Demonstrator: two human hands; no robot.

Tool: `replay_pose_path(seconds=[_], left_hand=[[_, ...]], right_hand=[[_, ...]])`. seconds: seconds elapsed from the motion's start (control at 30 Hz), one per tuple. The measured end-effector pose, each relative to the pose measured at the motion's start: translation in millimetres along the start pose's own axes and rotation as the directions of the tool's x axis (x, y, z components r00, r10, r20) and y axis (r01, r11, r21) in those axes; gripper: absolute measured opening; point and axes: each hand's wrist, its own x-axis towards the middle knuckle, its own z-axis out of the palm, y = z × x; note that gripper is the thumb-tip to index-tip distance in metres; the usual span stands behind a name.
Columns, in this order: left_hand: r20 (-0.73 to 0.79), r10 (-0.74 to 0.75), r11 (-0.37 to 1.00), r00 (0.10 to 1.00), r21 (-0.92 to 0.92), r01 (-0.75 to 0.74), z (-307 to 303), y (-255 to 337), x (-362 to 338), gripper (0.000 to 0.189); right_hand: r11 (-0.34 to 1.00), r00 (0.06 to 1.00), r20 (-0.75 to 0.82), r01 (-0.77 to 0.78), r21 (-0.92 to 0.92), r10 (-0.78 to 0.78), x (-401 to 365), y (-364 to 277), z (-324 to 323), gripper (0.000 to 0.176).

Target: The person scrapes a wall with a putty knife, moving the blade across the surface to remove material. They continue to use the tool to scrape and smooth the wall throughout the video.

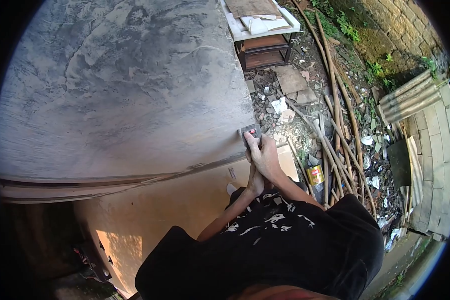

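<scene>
A dark sanding block (pixel 250 132) with a small red part rests against the grey, patchily plastered wall (pixel 135 90), right at its outer edge. My right hand (pixel 269 159) is closed around the block from the right side. Pressed close beside and under it, my left hand (pixel 255 172) is closed too, with some fingers hidden behind the block and the other hand. Pale dust coats both hands. Below the wall's edge spreads a tan board-like surface (pixel 185 200), with a small pale object (pixel 232 173) lying on it.
Long wooden poles (pixel 337 120) lie over rubble-strewn ground to the right. A yellow tin (pixel 315 175) stands near them. A white-topped table (pixel 240 35) with a dark frame is at the top. Corrugated sheets (pixel 410 97) lean at the far right, near a stone wall (pixel 405 25).
</scene>
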Motion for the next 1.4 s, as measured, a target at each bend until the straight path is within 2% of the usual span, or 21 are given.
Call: replay_pose_path(seconds=[0.03, 0.13, 0.2, 0.3, 0.4, 0.53, 0.67, 0.73, 0.77, 0.87, 0.9, 0.97, 1.03, 1.1, 1.2, 1.23, 1.27, 1.3, 1.33, 1.37, 1.4], left_hand=[[0.003, 0.009, 1.0, 1.0, 0.007, -0.009, -0.1, 5.1, 9.5, 0.038], [0.011, 0.032, 0.999, 0.999, 0.009, -0.032, 0.1, 3.7, 12.6, 0.039], [0.021, 0.05, 0.999, 0.999, 0.018, -0.051, 2.6, -3.8, -0.8, 0.039], [0.017, 0.087, 0.995, 0.996, 0.038, -0.088, -3.2, -7.2, -10.4, 0.04], [0.031, 0.127, 0.99, 0.991, 0.058, -0.128, -2.7, -8.4, -6.4, 0.04], [0.044, 0.154, 0.985, 0.987, 0.076, -0.157, -0.7, -9.6, -5.4, 0.041], [0.064, 0.191, 0.976, 0.979, 0.091, -0.197, 1.8, -8.1, 4.8, 0.042], [0.082, 0.212, 0.97, 0.974, 0.104, -0.22, 0.1, 0.7, 19.2, 0.042], [0.082, 0.213, 0.969, 0.974, 0.107, -0.221, -2.1, 2.6, 24.2, 0.042], [0.076, 0.249, 0.959, 0.966, 0.118, -0.256, 1.6, -5.0, 14.6, 0.043], [0.087, 0.265, 0.954, 0.96, 0.12, -0.275, 2.8, -8.3, 10.8, 0.043], [0.085, 0.283, 0.948, 0.955, 0.126, -0.292, -2.0, -5.1, 15.6, 0.043], [0.076, 0.303, 0.939, 0.95, 0.147, -0.311, -6.7, -7.1, 10.1, 0.044], [0.067, 0.309, 0.936, 0.949, 0.154, -0.316, -16.8, -6.8, 5.4, 0.044], [0.065, 0.331, 0.929, 0.941, 0.154, -0.337, -13.3, -16.7, 7.8, 0.045], [0.021, 0.297, 0.952, 0.955, 0.078, -0.297, -12.2, -25.1, 13.2, 0.048], [-0.023, 0.256, 0.967, 0.966, 0.001, -0.256, -13.2, -33.8, 14.3, 0.052], [-0.026, 0.257, 0.966, 0.966, 0.004, -0.257, -9.7, -28.4, 13.7, 0.052], [-0.074, 0.36, 0.933, 0.93, 0.039, -0.358, -5.4, -16.2, 14.0, 0.053], [-0.119, 0.451, 0.892, 0.884, 0.078, -0.445, -3.2, -4.2, 8.6, 0.053], [-0.119, 0.444, 0.896, 0.888, 0.08, -0.437, -3.9, -2.9, -0.1, 0.053]], right_hand=[[0.997, 0.997, -0.024, 0.069, -0.022, -0.069, 1.6, -8.2, 3.0, 0.035], [0.993, 0.993, -0.04, 0.107, -0.043, -0.109, 2.9, 1.5, 2.1, 0.036], [0.993, 0.992, -0.077, 0.098, -0.068, -0.104, 1.6, 20.7, -1.7, 0.038], [0.999, 0.996, -0.092, -0.025, -0.039, 0.022, 1.9, 33.7, -3.8, 0.045], [0.994, 0.992, -0.121, 0.02, -0.104, -0.033, 1.4, 29.7, -3.8, 0.046], [1.0, 0.996, -0.093, -0.014, 0.004, 0.014, 1.8, 35.0, -3.3, 0.045], [0.998, 0.995, -0.098, -0.008, -0.058, 0.003, 4.7, 32.4, -4.2, 0.042], [0.997, 0.995, -0.06, 0.079, -0.009, -0.079, 4.5, 9.4, 0.6, 0.041], [0.979, 0.98, -0.091, 0.167, -0.117, -0.178, 7.1, -6.8, 6.9, 0.042], [0.981, 0.99, -0.089, 0.098, -0.169, -0.114, 6.2, 6.1, 3.1, 0.043], [0.987, 0.998, -0.065, -0.017, -0.161, 0.007, 4.9, 24.5, -0.8, 0.044], [0.992, 0.996, -0.084, -0.023, -0.121, 0.013, 4.2, 36.2, 1.8, 0.045], [0.997, 0.995, -0.095, -0.025, -0.069, 0.018, 6.7, 24.7, 9.0, 0.045], [0.983, 0.988, -0.073, 0.129, -0.133, -0.139, 5.8, -0.1, 14.0, 0.046], [0.985, 0.986, -0.1, 0.121, -0.121, -0.133, 6.1, 12.5, 14.1, 0.045], [0.992, 0.996, -0.07, 0.038, -0.117, -0.046, 7.4, 19.9, 11.7, 0.043], [0.993, 0.997, -0.066, 0.034, -0.113, -0.042, 4.2, 25.7, 13.1, 0.043], [0.997, 0.997, -0.08, -0.002, -0.076, -0.004, 1.9, 20.6, 14.4, 0.042], [0.999, 0.995, -0.093, -0.03, -0.034, 0.027, 1.8, 12.7, 17.0, 0.04], [0.998, 0.998, -0.054, 0.035, -0.046, -0.037, 3.1, 1.4, 19.3, 0.039], [0.999, 0.998, -0.057, 0.026, -0.043, -0.029, 3.5, -8.1, 21.9, 0.039]])
